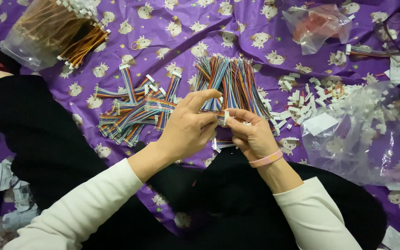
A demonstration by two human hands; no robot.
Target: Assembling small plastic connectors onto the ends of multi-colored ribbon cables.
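Note:
My left hand [188,127] and my right hand [250,134] meet over a purple patterned cloth [186,28]. The left hand pinches a flat rainbow ribbon cable [211,115] between thumb and fingers. A small white plastic connector [227,116] sits at that cable's end, pinched in the right hand's fingertips. A pink band is on the right wrist. Just beyond the hands lies a fanned bundle of multicoloured wires [230,81]. A pile of finished ribbon cables [133,109] with white ends lies to the left.
Loose white connectors [302,99] are scattered at the right beside a clear plastic bag [362,134]. A bag of orange-brown cables [56,30] is at the top left and another clear bag [318,23] at the top right. Black-clad legs frame the cloth.

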